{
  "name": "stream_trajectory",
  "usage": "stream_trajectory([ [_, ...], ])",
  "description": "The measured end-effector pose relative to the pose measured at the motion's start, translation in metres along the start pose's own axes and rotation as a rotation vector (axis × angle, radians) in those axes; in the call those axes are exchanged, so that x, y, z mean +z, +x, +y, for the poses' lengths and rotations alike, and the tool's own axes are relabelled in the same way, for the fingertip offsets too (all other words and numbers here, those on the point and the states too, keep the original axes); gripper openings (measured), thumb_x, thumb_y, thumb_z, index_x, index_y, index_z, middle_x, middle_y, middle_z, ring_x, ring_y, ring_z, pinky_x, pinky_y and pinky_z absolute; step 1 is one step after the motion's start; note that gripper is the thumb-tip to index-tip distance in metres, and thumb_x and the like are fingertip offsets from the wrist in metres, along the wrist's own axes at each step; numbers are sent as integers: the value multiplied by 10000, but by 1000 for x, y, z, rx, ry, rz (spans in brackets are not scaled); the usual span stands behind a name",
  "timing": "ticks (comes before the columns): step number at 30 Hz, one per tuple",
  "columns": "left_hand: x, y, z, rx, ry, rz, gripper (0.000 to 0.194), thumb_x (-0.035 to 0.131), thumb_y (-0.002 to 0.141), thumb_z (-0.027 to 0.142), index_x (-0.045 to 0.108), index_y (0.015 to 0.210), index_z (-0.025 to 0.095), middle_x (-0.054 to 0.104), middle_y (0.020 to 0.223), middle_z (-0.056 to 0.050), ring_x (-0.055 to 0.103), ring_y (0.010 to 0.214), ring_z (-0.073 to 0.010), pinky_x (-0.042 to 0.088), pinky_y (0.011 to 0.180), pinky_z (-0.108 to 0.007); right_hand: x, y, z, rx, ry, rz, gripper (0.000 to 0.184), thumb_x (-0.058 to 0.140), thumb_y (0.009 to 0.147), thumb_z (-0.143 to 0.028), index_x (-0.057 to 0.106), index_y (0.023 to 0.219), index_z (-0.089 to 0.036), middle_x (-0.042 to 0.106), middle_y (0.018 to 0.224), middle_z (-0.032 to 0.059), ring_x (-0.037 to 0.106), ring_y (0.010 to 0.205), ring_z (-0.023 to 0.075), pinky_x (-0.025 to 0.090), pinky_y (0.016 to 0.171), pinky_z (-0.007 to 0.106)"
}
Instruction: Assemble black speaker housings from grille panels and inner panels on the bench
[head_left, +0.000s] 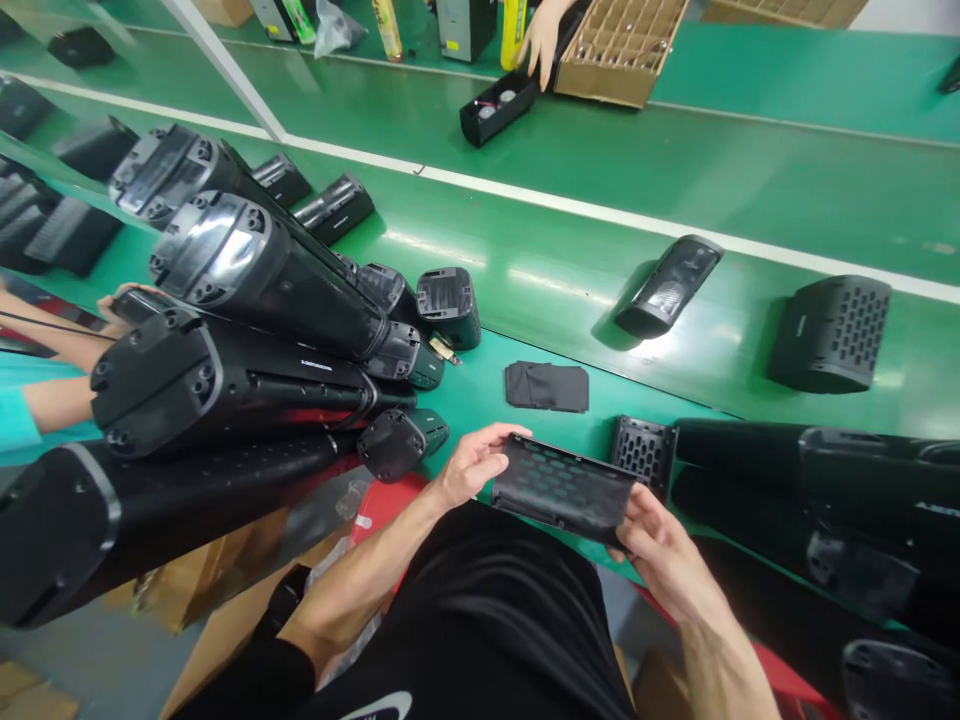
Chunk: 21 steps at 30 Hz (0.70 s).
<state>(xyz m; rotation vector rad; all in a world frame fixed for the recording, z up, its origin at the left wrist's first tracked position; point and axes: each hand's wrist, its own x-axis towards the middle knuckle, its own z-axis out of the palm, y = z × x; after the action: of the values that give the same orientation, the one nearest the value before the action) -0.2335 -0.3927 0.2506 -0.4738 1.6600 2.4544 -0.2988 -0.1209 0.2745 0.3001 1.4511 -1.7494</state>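
Pinching a perforated panel [562, 487], left hand [469, 468] and right hand [654, 535] curl part-closed, some fingertips apparently hidden beneath.

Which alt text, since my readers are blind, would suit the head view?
The wearer's left hand and right hand hold a perforated black panel at a green bench. Flat dark pieces lie beyond it; long black housings crowd the left.

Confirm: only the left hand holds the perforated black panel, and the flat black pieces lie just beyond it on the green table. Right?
Not quite: both hands hold the perforated black panel. The head view shows the left hand at one end, the right hand at the other. The flat black pieces are placed as you say.
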Motion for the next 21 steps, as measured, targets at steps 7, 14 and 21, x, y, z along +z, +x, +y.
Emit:
stream_trajectory([
  [7, 0, 1, 1, 17, 1, 12, 475, 642, 781, 239, 712, 1243, 152, 731, 1027, -71, 615, 833, -184, 459, 789, -294, -12, -2, 1, 37, -4, 78, 418, 921, 679, -378, 721, 1032, -278, 653, 882, 10, 497, 599, 119, 507, 567, 269],
  [14, -4, 10, -13, -21, -162, 26, 489, 678, 732, 230, 724, 1214, 157, 742, 1027, -70, 644, 880, -200, 462, 784, -281, -17, 12, 3, -1, 55, 208, 361, 928, 692, -481, 738, 885, -242, 609, 729, 0, 530, 610, 128, 495, 538, 217],
  [21, -6, 15, -25, -39, -524, -84, 811, 742, 773, 708, 613, 1397, 206, 717, 1226, -147, 689, 1068, -292, 516, 927, -409, -9, 24, 3, -54, 124, 228, 343, 943, 685, -443, 724, 862, -248, 675, 743, 12, 580, 567, 141, 487, 474, 235],
])
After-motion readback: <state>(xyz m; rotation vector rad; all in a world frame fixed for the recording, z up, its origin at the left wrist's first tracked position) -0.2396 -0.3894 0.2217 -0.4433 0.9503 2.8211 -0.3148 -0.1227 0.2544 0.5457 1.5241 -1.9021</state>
